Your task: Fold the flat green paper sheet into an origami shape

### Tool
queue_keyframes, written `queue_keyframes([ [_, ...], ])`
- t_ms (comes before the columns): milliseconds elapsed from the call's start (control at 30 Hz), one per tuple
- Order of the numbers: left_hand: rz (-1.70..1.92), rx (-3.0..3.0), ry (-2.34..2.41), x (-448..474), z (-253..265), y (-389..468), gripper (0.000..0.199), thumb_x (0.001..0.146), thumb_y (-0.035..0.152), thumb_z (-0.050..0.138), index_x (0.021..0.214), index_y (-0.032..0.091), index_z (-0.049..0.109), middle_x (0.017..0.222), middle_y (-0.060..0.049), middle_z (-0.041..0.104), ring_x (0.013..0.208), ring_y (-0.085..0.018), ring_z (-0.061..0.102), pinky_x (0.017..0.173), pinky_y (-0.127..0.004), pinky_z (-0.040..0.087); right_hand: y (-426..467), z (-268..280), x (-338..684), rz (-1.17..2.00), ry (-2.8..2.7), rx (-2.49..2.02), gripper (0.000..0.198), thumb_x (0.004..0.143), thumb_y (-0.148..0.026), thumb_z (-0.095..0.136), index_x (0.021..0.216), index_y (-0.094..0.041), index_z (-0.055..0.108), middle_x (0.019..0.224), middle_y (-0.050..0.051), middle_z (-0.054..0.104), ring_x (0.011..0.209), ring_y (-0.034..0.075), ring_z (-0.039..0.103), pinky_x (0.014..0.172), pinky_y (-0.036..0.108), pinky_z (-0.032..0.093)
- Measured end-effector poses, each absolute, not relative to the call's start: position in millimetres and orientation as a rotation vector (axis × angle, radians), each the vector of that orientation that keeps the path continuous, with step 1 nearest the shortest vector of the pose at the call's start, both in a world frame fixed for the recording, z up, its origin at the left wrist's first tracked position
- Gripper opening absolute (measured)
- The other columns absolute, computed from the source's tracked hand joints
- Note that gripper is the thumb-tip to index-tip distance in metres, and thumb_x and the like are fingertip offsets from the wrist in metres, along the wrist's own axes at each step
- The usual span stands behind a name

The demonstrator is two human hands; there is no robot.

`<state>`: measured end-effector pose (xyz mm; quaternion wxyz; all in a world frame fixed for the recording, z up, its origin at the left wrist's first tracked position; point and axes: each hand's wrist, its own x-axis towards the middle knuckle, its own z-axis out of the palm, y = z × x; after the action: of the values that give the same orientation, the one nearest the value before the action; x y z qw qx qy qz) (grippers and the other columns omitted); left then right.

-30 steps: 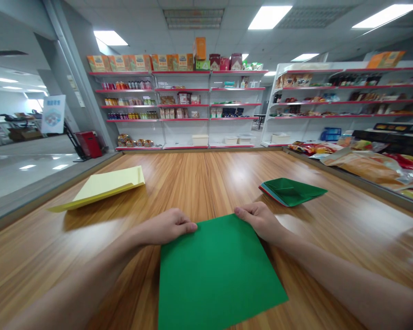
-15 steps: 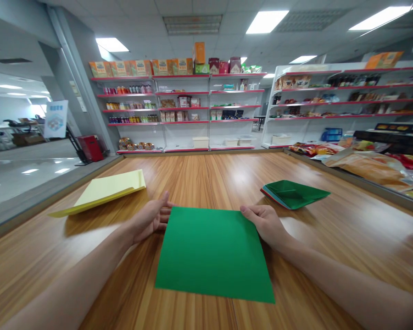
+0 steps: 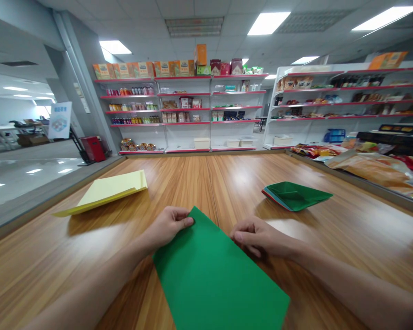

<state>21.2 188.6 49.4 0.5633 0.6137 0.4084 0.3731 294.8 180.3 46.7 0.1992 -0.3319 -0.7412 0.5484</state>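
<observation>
A sheet of green paper (image 3: 216,275) is held turned at an angle above the wooden table, one corner pointing away from me and its near part cut off by the bottom of the view. My left hand (image 3: 170,227) pinches it near that far corner, thumb on top. Close by the sheet's right edge is my right hand (image 3: 259,236), its fingers curled in and the thumb against them; whether it touches the paper I cannot tell. A folded green paper piece (image 3: 292,195) with red and blue layers beneath lies beyond my right hand.
Yellow paper sheets (image 3: 112,190) with a raised edge lie on the left of the wooden table (image 3: 189,176). Packaged snacks (image 3: 371,169) sit past the table's right rim. Stocked shelves (image 3: 186,123) stand behind, and a red box (image 3: 93,148) stands on the floor at left.
The green sheet has turned and come nearer to me. My left hand has gone from spread fingers to pinching its edge. My right hand has let go of its far right corner and moved lower.
</observation>
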Motion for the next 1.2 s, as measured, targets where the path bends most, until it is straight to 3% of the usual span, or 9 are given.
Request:
queue_keyframes([
  [100, 0.871, 1.524, 0.984, 26, 53, 185, 0.028, 0.074, 0.04, 0.072, 0.072, 0.012, 0.072, 0.063, -0.003, 0.064, 0.054, -0.013, 0.053, 0.048, -0.021, 0.036, 170, 48, 286, 1.462, -2.067, -0.992, 0.048, 0.083, -0.057, 0.052, 0.058, -0.016, 0.051, 0.04, -0.006, 0.039, 0.033, 0.005, 0.032, 0.034, 0.02, 0.017],
  [167, 0.903, 1.368, 0.978, 21, 51, 189, 0.034, 0.074, 0.045, 0.071, 0.081, 0.012, 0.072, 0.07, -0.006, 0.067, 0.059, -0.016, 0.059, 0.053, -0.023, 0.042, 169, 44, 283, 1.355, -1.98, -1.054, 0.05, 0.082, -0.057, 0.053, 0.052, -0.017, 0.044, 0.038, -0.007, 0.035, 0.032, 0.005, 0.03, 0.032, 0.02, 0.016],
  [300, 0.896, 0.958, 0.73, 6, 46, 197, 0.053, 0.078, 0.06, 0.061, 0.098, 0.011, 0.066, 0.087, -0.013, 0.071, 0.076, -0.023, 0.067, 0.072, -0.034, 0.053, 175, 33, 284, 1.175, -1.67, -1.145, 0.044, 0.08, -0.056, 0.056, 0.061, -0.016, 0.054, 0.038, -0.007, 0.037, 0.03, 0.006, 0.034, 0.031, 0.019, 0.018],
  [433, 1.009, 0.878, 0.662, 19, 43, 191, 0.034, 0.078, 0.036, 0.071, 0.099, 0.01, 0.065, 0.091, -0.014, 0.071, 0.081, -0.023, 0.068, 0.076, -0.033, 0.053, 178, 28, 283, 1.189, -1.525, -1.193, 0.043, 0.081, -0.057, 0.054, 0.074, -0.015, 0.06, 0.038, -0.005, 0.047, 0.029, 0.008, 0.039, 0.028, 0.017, 0.025],
  [533, 1.065, 0.903, 0.69, 37, 39, 182, 0.033, 0.074, 0.027, 0.075, 0.1, 0.011, 0.064, 0.095, -0.014, 0.072, 0.082, -0.024, 0.068, 0.076, -0.035, 0.054, 176, 29, 281, 1.25, -1.547, -1.144, 0.042, 0.08, -0.056, 0.057, 0.077, -0.015, 0.06, 0.042, -0.005, 0.048, 0.031, 0.008, 0.043, 0.028, 0.016, 0.029],
  [667, 1.113, 0.955, 0.702, 47, 36, 175, 0.033, 0.072, 0.027, 0.077, 0.1, 0.012, 0.065, 0.095, -0.012, 0.072, 0.082, -0.024, 0.069, 0.074, -0.034, 0.054, 174, 30, 280, 1.337, -1.651, -1.078, 0.041, 0.081, -0.055, 0.057, 0.079, -0.014, 0.061, 0.05, -0.004, 0.051, 0.034, 0.006, 0.042, 0.029, 0.016, 0.029],
  [933, 1.145, 0.913, 0.732, 47, 33, 175, 0.036, 0.067, 0.031, 0.081, 0.093, 0.01, 0.069, 0.086, -0.012, 0.073, 0.074, -0.024, 0.069, 0.07, -0.034, 0.054, 175, 30, 281, 1.226, -1.671, -1.092, 0.042, 0.081, -0.054, 0.058, 0.075, -0.013, 0.062, 0.047, -0.003, 0.05, 0.034, 0.008, 0.042, 0.031, 0.019, 0.03],
  [1100, 1.059, 0.974, 0.78, 48, 30, 171, 0.035, 0.067, 0.035, 0.08, 0.087, 0.007, 0.071, 0.08, -0.014, 0.073, 0.067, -0.022, 0.068, 0.066, -0.033, 0.054, 178, 30, 281, 1.333, -1.553, -0.984, 0.038, 0.076, -0.05, 0.066, 0.081, -0.012, 0.066, 0.074, 0.007, 0.069, 0.065, 0.019, 0.065, 0.055, 0.028, 0.052],
  [1200, 1.044, 1.01, 0.791, 51, 32, 168, 0.035, 0.069, 0.035, 0.079, 0.087, 0.007, 0.071, 0.081, -0.014, 0.073, 0.067, -0.022, 0.068, 0.067, -0.033, 0.054, 179, 27, 283, 1.386, -1.524, -0.977, 0.037, 0.077, -0.048, 0.066, 0.085, -0.012, 0.068, 0.083, 0.011, 0.072, 0.072, 0.023, 0.067, 0.062, 0.032, 0.054],
])
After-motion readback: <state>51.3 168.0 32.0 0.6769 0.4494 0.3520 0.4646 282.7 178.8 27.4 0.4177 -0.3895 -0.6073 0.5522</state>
